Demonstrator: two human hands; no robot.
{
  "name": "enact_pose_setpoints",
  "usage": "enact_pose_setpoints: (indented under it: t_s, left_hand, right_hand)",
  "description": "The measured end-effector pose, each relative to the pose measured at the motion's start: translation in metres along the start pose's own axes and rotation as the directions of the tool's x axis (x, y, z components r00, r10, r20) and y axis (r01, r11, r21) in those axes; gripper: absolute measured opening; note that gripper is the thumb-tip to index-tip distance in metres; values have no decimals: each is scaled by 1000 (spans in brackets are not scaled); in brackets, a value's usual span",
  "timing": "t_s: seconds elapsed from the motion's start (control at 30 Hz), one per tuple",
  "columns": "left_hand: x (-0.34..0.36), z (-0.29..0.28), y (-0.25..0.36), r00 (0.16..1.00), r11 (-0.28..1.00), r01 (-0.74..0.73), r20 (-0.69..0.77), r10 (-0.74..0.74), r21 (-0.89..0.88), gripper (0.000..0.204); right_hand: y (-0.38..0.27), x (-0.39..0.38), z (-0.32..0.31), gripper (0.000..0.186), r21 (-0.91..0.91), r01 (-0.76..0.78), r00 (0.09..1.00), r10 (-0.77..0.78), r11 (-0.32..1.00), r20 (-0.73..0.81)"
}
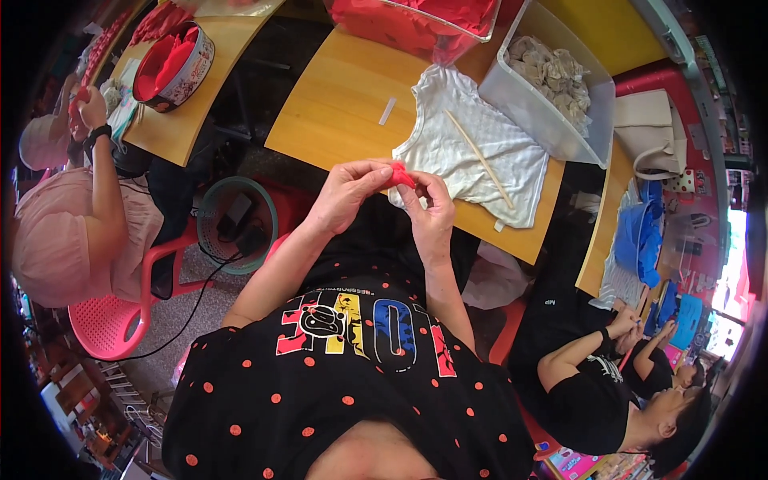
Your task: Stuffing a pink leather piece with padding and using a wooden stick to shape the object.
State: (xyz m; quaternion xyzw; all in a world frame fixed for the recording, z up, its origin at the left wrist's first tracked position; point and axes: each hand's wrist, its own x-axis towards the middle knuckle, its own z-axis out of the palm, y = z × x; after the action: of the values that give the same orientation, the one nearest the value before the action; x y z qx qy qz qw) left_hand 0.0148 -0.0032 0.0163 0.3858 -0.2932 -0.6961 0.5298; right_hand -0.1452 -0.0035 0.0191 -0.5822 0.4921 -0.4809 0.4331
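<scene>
Both of my hands are raised in front of my chest and pinch a small piece of red fabric (pixel 401 175) between their fingertips. My left hand (pixel 346 192) holds it from the left, my right hand (pixel 430 210) from the right and below. Just beyond them a white ribbed garment (pixel 472 144) lies flat on the wooden table (pixel 336 104), with a thin wooden stick (pixel 478 158) resting across it. A small white strip (pixel 387 111) lies on the table to the left of the garment.
A clear tub (pixel 552 120) of pale stuffed pieces stands at the back right, and a clear bin of red material (pixel 416 24) behind. A round tin (pixel 174 66) of red cloth sits on another table. One person on a pink chair (pixel 104 320) works left; others sit right.
</scene>
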Motion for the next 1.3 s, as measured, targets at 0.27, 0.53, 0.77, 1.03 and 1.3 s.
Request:
enact_pose_setpoints:
  t_s: [0.27, 0.53, 0.77, 1.03, 1.3]
  left_hand:
    - [-2, 7, 11, 976, 958, 213, -2, -217, -192, 24]
    - [4, -8, -2, 901, 865, 431, 173, -397, -258, 12]
    - [9, -4, 0, 963, 966, 236, 110, -248, 109, 9]
    - [17, -6, 4, 810, 759, 576, 339, -479, -303, 13]
    - [14, -5, 7, 825, 714, 564, 278, -491, -414, 19]
  right_hand:
    - [6, 4, -4, 17, 549, -207, 975, 220, 810, 43]
    - [12, 3, -2, 13, 231, -122, 992, 128, 965, -10]
    - [-5, 8, -13, 12, -176, 20, 1000, -16, 984, 21]
    - [8, 9, -20, 16, 28, -142, 984, 138, 989, 109]
    - [-5, 16, -17, 14, -64, -46, 997, 50, 997, 56]
